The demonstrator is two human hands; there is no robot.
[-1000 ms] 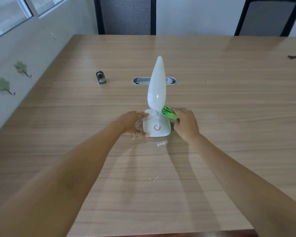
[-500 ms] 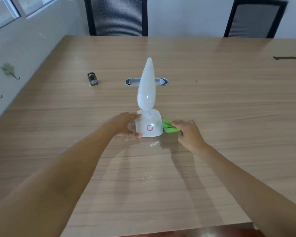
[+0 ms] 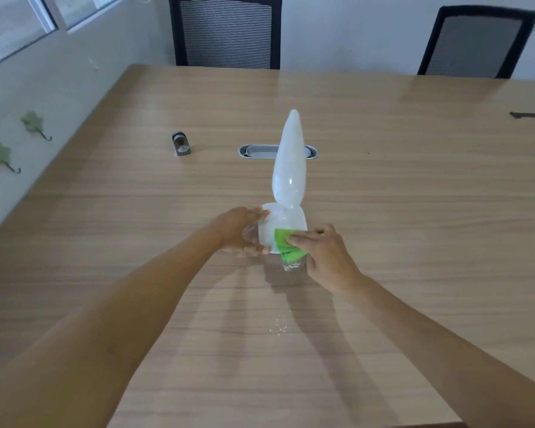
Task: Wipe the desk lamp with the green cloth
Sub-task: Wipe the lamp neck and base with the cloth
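A white desk lamp point(image 3: 288, 168) with a tall pointed head stands upright on the wooden table point(image 3: 399, 211). Its rounded base sits between my hands. My left hand point(image 3: 240, 231) grips the base's left side. My right hand point(image 3: 325, 253) presses a folded green cloth point(image 3: 286, 247) against the front of the base, covering the spot where a pink ring showed earlier.
A small grey cylindrical object point(image 3: 180, 144) lies at the left of the table, and an oval cable port point(image 3: 260, 151) sits behind the lamp. A dark thin item point(image 3: 530, 115) lies at the right edge. Two black mesh chairs point(image 3: 226, 32) stand beyond the far edge. A wall runs along the left.
My right hand has brought the green cloth from the right side of the base round to its front face. My left hand has kept its hold on the base.
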